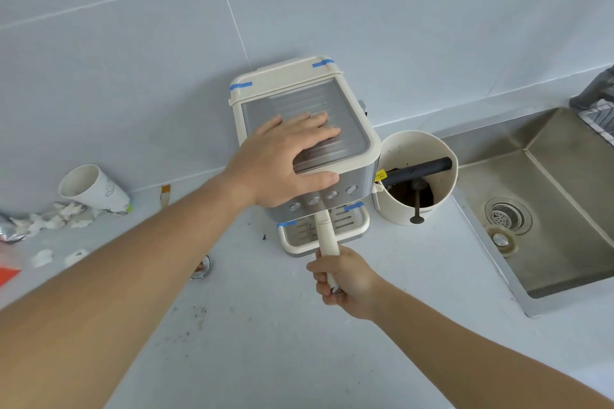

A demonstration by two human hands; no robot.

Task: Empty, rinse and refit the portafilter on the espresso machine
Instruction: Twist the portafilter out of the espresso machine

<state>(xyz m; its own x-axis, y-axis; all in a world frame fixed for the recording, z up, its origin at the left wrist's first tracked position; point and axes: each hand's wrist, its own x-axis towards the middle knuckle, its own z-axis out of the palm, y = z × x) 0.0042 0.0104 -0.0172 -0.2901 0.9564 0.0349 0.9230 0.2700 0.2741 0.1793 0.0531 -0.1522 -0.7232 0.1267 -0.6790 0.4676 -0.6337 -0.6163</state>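
Note:
A cream and steel espresso machine (352, 129) stands against the tiled wall. My left hand (285, 156) lies flat on its ribbed metal top, fingers spread, thumb over the front edge above the buttons. The portafilter's cream handle (325, 239) sticks out toward me from under the machine's front, above the drip tray (352, 226). My right hand (342, 279) is closed around the near end of that handle. The portafilter's basket is hidden under the machine.
A cream knock box (442, 199) with a dark bar and coffee grounds stands right of the machine. A steel sink (548, 222) lies at far right. A tipped paper cup (96, 189), crumpled tissues and wrappers lie at left. Coffee specks dot the counter.

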